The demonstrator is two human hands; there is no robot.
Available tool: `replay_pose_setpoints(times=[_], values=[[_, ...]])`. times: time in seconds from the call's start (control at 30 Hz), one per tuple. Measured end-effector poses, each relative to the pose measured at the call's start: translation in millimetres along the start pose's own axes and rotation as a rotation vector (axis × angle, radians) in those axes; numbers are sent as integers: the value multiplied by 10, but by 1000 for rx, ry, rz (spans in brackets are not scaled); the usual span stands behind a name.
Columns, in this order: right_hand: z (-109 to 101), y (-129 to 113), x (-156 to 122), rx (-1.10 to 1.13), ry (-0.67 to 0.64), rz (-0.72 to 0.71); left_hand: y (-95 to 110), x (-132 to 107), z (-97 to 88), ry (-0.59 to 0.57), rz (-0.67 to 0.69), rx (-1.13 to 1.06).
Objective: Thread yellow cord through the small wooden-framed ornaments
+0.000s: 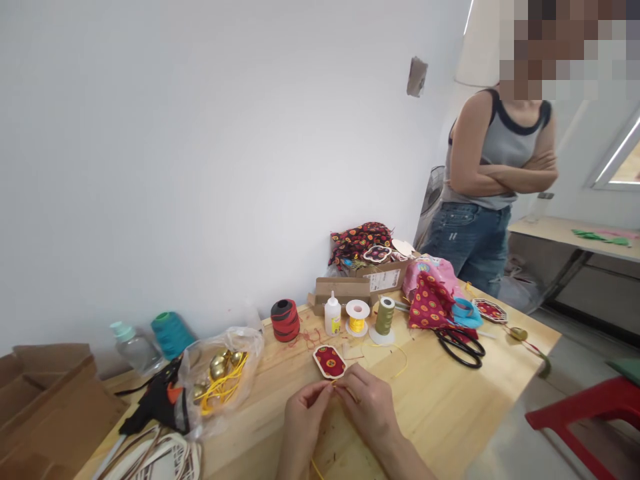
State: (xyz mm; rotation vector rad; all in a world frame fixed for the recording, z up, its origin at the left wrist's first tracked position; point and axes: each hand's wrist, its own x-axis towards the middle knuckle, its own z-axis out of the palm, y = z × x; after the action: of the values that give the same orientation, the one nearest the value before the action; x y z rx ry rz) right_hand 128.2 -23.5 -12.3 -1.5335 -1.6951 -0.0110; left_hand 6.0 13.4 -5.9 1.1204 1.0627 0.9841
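At the front of the wooden table, my left hand (306,408) and my right hand (369,400) meet with fingertips pinched together. A thin yellow cord (317,469) runs between them, and a length of it hangs below my left hand. Just beyond my fingertips lies a red patterned fabric pendant (330,362) with a pale scalloped border. Its lower edge is at my fingers; whether they touch it I cannot tell. Behind it stand a small glue bottle (333,316), a spool of yellow cord (357,323) and a spool of olive thread (385,320).
Left are a red-and-black spool (285,320), a plastic bag with gold bells (250,343), a black glue gun (159,403) and a cardboard box (55,413). Right are black-handled scissors (481,350) and red cloth (431,303). A person (520,153) stands beyond, arms crossed, near a red stool (585,403).
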Motion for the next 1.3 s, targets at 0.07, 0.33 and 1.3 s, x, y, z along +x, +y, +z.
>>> replay_pose_setpoints(times=[0.07,0.33,1.3], values=[[-14,4,0,1,36,-14,-1,-13,18,21,2,-9],[-44,-13,32,-6,43,-55,-32,6,30,46,35,8],[113,-41,28,283,34,233,-57,51,-63,31,119,-14]])
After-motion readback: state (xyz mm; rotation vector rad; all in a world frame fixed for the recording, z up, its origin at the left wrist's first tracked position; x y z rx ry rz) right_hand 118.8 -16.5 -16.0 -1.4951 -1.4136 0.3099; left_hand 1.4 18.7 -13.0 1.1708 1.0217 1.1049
